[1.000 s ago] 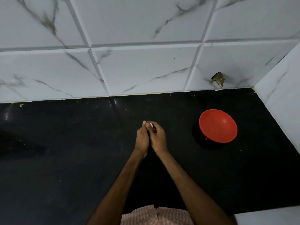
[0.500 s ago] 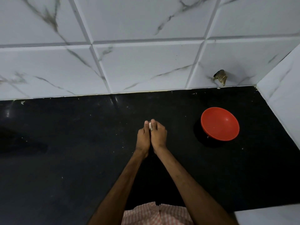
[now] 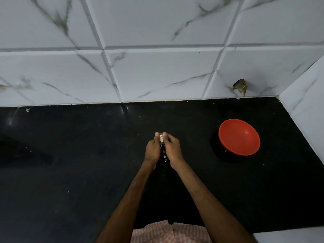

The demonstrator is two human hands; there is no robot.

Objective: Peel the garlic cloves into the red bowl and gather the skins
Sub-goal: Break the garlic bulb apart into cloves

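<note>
Head view: a black tabletop (image 3: 70,172) fills the middle and lower frame. Behind it a tiled wall (image 3: 157,76) of white, grey-veined squares spans the top, and a second white side wall (image 3: 306,106) runs down the right edge. At the upper right a ragged brownish patch (image 3: 240,86) sits on the tiles just above the tabletop's back edge; what it is cannot be told. Pale specks dot the dark surface.

Both forearms rise from the bottom edge, which cuts them off. Between them a pink-and-white checked cloth (image 3: 168,233) is also cut by the frame, as is a pale ledge (image 3: 289,235) in the lower right corner. The backs of the hands face the camera, so the palms are hidden.

At frame centre the left hand (image 3: 153,149) and right hand (image 3: 172,149) are pressed side by side. Their curled fingertips pinch a garlic clove (image 3: 161,138) between them. Only a small whitish sliver of it shows, and how much skin remains cannot be made out. A few white skin flakes (image 3: 164,157) show in the dark gap between the wrists, just below the clove; whether they lie on the tabletop or hang loose is unclear. The red bowl (image 3: 239,136) stands on the tabletop right of centre, well apart from the right hand and nearer the side wall.
</note>
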